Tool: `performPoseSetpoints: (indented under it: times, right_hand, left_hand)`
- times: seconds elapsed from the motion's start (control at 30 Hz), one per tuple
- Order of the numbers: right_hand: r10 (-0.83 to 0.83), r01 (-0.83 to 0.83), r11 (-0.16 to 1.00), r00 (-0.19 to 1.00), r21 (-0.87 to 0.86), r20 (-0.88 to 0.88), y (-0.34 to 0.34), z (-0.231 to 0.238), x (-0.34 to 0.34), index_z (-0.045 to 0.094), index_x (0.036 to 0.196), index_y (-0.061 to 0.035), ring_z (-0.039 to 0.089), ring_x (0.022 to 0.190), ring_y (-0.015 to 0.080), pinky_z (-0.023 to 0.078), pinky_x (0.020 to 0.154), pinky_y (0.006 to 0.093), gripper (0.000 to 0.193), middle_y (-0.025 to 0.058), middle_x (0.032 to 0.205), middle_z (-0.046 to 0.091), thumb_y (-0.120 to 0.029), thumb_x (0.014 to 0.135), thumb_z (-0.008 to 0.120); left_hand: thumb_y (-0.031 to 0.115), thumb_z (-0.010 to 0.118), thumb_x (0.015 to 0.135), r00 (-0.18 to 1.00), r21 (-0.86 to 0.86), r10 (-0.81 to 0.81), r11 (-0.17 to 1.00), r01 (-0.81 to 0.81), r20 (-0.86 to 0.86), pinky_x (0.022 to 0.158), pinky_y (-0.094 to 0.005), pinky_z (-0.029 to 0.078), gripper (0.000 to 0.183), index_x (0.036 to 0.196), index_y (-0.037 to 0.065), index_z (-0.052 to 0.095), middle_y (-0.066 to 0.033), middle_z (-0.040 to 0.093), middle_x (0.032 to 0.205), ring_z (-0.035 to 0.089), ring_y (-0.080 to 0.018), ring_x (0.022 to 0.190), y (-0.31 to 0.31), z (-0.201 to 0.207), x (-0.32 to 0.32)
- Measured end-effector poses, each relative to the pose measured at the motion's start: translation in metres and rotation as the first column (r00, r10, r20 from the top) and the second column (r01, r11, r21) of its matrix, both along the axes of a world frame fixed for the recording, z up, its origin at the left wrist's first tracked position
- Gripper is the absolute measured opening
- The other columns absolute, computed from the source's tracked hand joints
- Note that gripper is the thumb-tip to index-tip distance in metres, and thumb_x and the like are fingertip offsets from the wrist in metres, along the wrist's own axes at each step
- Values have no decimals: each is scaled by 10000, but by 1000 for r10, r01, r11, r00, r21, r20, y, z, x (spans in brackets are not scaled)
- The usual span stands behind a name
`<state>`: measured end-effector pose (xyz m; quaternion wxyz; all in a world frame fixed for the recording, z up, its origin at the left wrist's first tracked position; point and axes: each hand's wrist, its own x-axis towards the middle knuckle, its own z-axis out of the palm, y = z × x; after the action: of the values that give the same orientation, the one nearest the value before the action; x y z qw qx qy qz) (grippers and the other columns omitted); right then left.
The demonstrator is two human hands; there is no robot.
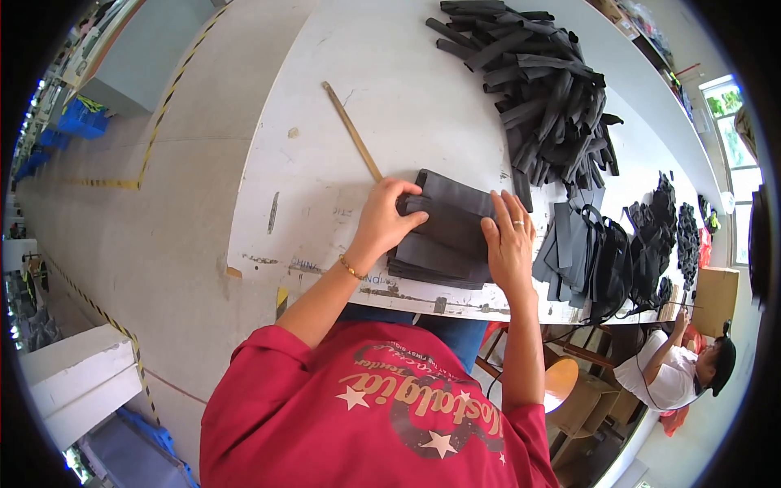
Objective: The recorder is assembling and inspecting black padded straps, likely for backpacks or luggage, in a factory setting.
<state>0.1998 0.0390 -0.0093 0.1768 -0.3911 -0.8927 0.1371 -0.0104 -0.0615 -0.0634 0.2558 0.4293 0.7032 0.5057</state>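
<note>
While a stack of black cloth pieces (443,260) is lying near the front edge of the white table (313,175), both hands are touching its top. The left hand (387,213) is curving thumb and fingers narrowly at the left end; I cannot tell whether it is pinching cloth. The right hand (510,246) is resting on the right end, thumb spread from fingers. Beyond, a yellow stick (351,130) is lying left, and a heap of black strips (553,98) is sprawling right. Farther right, a cardboard box (716,299) is standing near a co-worker (663,374), its contents hidden. Far left, a blue bin (84,122) is holding something yellow-green.
</note>
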Motion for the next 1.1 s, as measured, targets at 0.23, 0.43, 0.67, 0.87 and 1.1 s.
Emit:
performPoseSetpoints:
  times: [0.23, 0.43, 0.67, 0.87, 1.1]
  right_hand:
    - [45, 8, 982, 960, -187, 276, 2, -13, -23, 508, 1379, -77, 323, 1406, 339, 199, 1146, 515, 556, 146, 1487, 412, -471, 1005, 387]
    - [5, -17, 999, 966, 45, 259, -2, -37, -28, 441, 1410, -55, 360, 1384, 342, 232, 1127, 554, 601, 151, 1467, 436, -468, 974, 458]
    - [1, -28, 994, 967, 105, 253, -7, -42, -19, 427, 1424, -66, 341, 1398, 321, 154, 1145, 573, 610, 140, 1472, 428, -480, 975, 432]
    - [28, -45, 995, 983, 91, 180, -22, -52, -14, 410, 1454, -131, 283, 1431, 279, 99, 1163, 565, 640, 97, 1524, 354, -521, 948, 442]
    - [23, -24, 999, 998, 23, 60, -11, -58, -14, 452, 1421, -103, 301, 1410, 331, 142, 1147, 553, 557, 144, 1489, 393, -452, 988, 420]
  left_hand:
    - [127, 795, 724, 997, 25, -10, 1000, 12, -73, 833, -328, 489, 303, 981, 47, 656, -73, 594, 1024, 583, -222, 973, -6, -11, 9]
    - [127, 758, 768, 992, -95, -27, 995, 15, -122, 945, -390, 459, 406, 1136, 42, 608, -122, 595, 1156, 560, -305, 1116, 5, 7, 5]
    - [157, 558, 943, 754, 26, -115, 985, 173, -646, 1118, -495, 281, 446, 1372, 59, 487, -117, 423, 1472, 340, -327, 1399, 21, 30, 52]
    - [214, 480, 987, 783, -48, -121, 992, 117, -610, 1148, -535, 188, 455, 1401, 30, 449, -109, 389, 1505, 289, -319, 1429, 3, -13, 59]
    - [208, 474, 984, 710, -99, -148, 989, 111, -688, 1166, -519, 160, 490, 1423, 2, 403, -126, 374, 1513, 289, -325, 1428, 18, -17, 59]
